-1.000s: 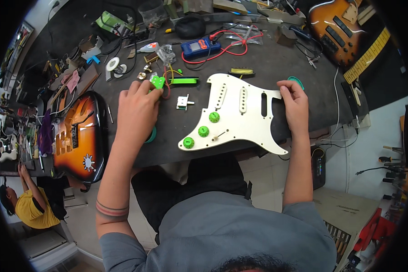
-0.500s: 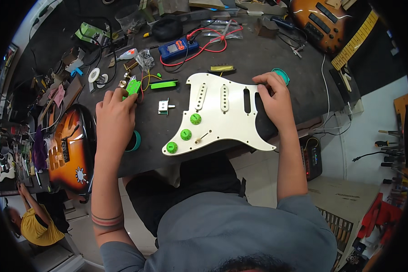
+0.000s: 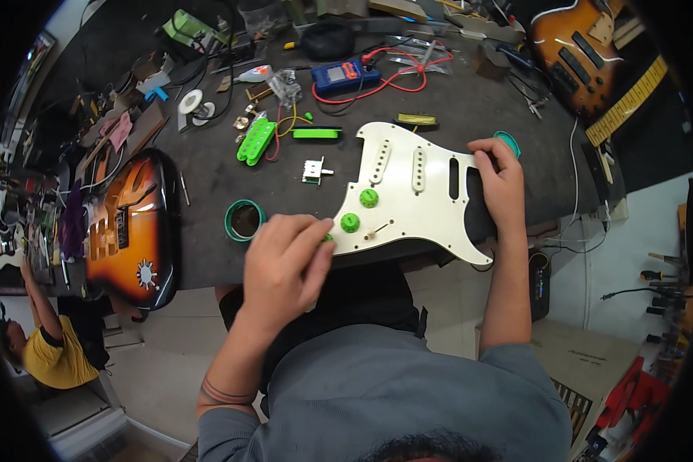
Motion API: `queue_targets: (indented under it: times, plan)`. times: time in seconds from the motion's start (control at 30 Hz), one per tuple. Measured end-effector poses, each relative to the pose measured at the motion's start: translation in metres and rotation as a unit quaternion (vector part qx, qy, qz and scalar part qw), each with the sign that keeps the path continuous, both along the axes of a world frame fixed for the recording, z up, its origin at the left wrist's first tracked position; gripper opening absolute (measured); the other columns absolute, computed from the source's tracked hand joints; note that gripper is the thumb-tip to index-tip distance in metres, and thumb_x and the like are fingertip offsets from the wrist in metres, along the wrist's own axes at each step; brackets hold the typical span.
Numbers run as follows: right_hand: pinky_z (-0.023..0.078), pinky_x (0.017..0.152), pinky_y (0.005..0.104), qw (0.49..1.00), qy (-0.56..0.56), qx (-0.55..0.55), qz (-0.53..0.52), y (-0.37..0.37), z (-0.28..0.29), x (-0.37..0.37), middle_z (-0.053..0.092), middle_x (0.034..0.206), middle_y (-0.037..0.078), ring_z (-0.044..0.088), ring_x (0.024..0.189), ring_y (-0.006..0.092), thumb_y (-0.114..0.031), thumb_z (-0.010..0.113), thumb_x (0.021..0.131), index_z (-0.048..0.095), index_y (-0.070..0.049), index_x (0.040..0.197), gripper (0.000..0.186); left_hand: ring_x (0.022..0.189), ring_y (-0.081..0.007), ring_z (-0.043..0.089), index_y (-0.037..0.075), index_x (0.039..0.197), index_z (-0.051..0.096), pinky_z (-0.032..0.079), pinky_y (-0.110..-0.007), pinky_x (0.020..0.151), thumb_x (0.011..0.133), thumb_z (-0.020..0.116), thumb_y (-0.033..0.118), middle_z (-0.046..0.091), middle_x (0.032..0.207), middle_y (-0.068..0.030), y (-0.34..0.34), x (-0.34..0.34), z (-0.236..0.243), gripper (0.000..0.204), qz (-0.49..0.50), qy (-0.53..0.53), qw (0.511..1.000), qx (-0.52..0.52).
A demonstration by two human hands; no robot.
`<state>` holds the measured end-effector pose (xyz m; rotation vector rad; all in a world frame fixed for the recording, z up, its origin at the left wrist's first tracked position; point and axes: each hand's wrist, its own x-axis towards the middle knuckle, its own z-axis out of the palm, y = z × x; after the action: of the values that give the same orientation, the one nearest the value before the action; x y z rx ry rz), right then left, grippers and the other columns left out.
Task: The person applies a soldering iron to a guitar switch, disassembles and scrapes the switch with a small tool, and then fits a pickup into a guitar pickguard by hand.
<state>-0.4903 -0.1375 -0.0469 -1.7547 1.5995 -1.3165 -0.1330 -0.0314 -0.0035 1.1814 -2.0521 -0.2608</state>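
A white guitar pickguard [image 3: 396, 173] lies face up, its lower edge reaching past the table's front edge. Green control knobs [image 3: 369, 199] and a small switch lever [image 3: 380, 229] sit on its left part. My left hand [image 3: 285, 258] closes around the lower left corner, where one more green knob shows partly between the fingers. At the upper right tip, my right hand [image 3: 502, 185] pinches the pickguard between thumb and fingers. A green pickup cover [image 3: 256, 142], a green-sided pickup [image 3: 316, 133] and a white selector switch [image 3: 314, 171] lie to the left.
A teal-rimmed round container [image 3: 245, 221] stands beside my left hand. A sunburst guitar body [image 3: 135, 231] rests at left, another guitar [image 3: 577, 58] at far right. Behind are a blue meter [image 3: 345, 75] with red leads and a yellow-wound pickup [image 3: 416, 120]. A person in yellow [image 3: 61, 346] is at lower left.
My left hand has let go of the green pickup cover and come toward me to the pickguard's lower left corner. My right hand stays on the right tip. The view has shifted.
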Motion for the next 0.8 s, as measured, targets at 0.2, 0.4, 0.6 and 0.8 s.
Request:
queue_targets:
  times: [0.2,0.4,0.6,0.8]
  plan:
    - [0.052,0.09,0.0283,0.995,-0.082,0.044,-0.02,0.001,-0.001,-0.002,0.074,0.104,0.006,0.069,0.099,0.0141,-0.002,0.06,0.102,0.072,0.003,0.108,0.014,0.095,-0.0321,0.064,0.001,0.12,0.071,0.053,-0.041,0.08,0.087,0.08,0.011,0.067,0.109,-0.0145,0.004,-0.005,-0.02,0.036,-0.003,0.02,1.0,-0.003]
    - [0.051,0.088,0.0284,0.999,-0.046,0.02,0.004,-0.005,-0.008,-0.004,0.071,0.101,0.006,0.066,0.095,0.0144,-0.003,0.063,0.1,0.074,0.0,0.107,0.013,0.098,-0.0341,0.064,0.0,0.124,0.069,0.053,-0.041,0.085,0.086,0.081,0.011,0.066,0.114,-0.0171,0.0,-0.009,-0.037,0.041,0.002,0.063,0.998,0.015]
    - [0.046,0.08,0.0259,0.999,-0.024,0.048,-0.002,-0.001,-0.001,0.002,0.068,0.1,0.003,0.06,0.09,0.0124,-0.008,0.066,0.099,0.075,-0.002,0.108,0.014,0.094,-0.0346,0.062,-0.001,0.125,0.068,0.05,-0.042,0.083,0.082,0.083,0.012,0.069,0.107,-0.0176,-0.004,-0.003,-0.037,0.048,0.0,0.051,0.998,0.048]
    - [0.042,0.074,0.0254,0.997,-0.005,0.079,-0.012,0.008,-0.001,0.0,0.065,0.101,0.002,0.053,0.083,0.0104,-0.007,0.064,0.099,0.074,-0.004,0.111,0.016,0.088,-0.0336,0.064,-0.001,0.125,0.068,0.049,-0.042,0.082,0.078,0.086,0.011,0.071,0.104,-0.0159,0.003,0.002,-0.041,0.052,-0.01,0.058,0.996,0.061]
